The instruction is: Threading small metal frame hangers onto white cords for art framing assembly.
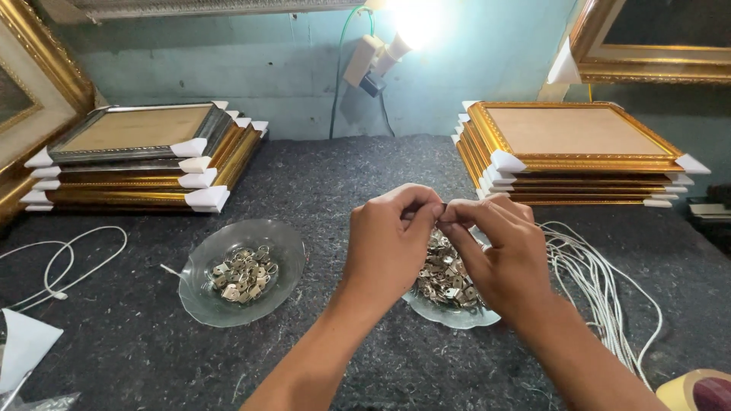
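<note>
While both hands meet above the near dish (pixel 457 316), left hand (pixel 390 243) & right hand (pixel 506 259) pinch one small metal hanger (pixel 442 208) at fingertips, held high for light. 2nd dish (pixel 242 272) sits counter-centre left.

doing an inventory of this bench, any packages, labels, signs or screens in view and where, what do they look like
No labels, signs or screens show.
Packaged frames: stack at left rear, gold and silver, white corner protectors.
Second packaged stack: right rear, gold, white corner protectors.
Tape roll: bottom right corner, tan, partly cut off.
Both hands, left hand and right hand, pinch something small, no package.
</note>
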